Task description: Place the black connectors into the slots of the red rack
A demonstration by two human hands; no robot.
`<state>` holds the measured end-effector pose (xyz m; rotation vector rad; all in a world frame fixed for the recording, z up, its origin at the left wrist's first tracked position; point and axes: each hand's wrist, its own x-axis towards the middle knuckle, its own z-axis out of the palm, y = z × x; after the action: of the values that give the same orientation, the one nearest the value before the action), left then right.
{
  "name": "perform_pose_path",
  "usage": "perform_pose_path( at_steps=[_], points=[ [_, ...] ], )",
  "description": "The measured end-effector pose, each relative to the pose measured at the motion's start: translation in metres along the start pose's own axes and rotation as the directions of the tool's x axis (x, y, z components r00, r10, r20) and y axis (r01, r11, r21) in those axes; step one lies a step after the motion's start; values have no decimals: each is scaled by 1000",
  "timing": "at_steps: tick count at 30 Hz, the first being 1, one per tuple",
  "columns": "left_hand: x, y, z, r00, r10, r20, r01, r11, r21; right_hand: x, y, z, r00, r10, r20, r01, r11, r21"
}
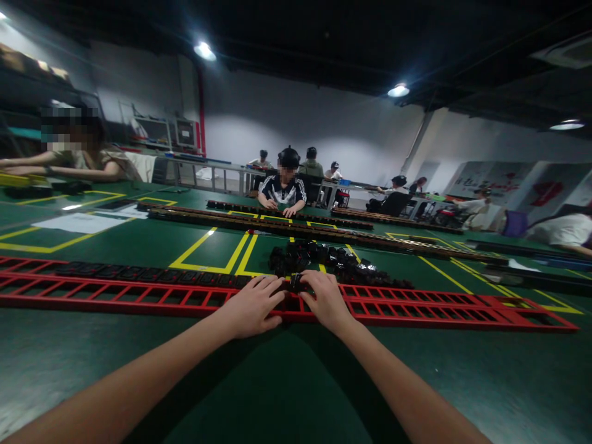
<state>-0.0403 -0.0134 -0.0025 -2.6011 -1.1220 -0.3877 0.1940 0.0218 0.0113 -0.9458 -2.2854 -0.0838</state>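
Note:
A long red ladder-like frame (416,314) lies across the green table in front of me. Square black pieces (176,275) fill a row of slots along its left far side. My right hand (327,302) is over the frame, closed with fingertips and thumb on a small black piece (295,282). Just left of that piece, my left hand (254,306) rests on the frame, fingers stretched forward and thumb apart. Its fingertips are close to the small piece; whether they touch it I cannot tell. Beyond my hands lies a heap of loose black pieces (342,259), some shiny.
Long dark strips (259,228) lie across the table behind the heap. White paper (76,222) is at the left, and yellow tape lines (189,248) mark the tabletop. A co-worker (284,188) sits opposite; another person (87,154) leans in at the left.

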Motion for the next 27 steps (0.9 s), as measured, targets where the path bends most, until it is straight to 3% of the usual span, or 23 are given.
perform_pose_path(
  at_steps=[11, 27],
  points=[
    [1, 3, -9, 1000, -4, 18, 5, 1000, -17, 1, 3, 4, 1000, -22, 13, 19, 984, 177],
    [0, 1, -4, 1000, 9, 27, -9, 1000, 7, 0, 9, 9, 999, -37, 14, 34, 983, 182]
  ],
)
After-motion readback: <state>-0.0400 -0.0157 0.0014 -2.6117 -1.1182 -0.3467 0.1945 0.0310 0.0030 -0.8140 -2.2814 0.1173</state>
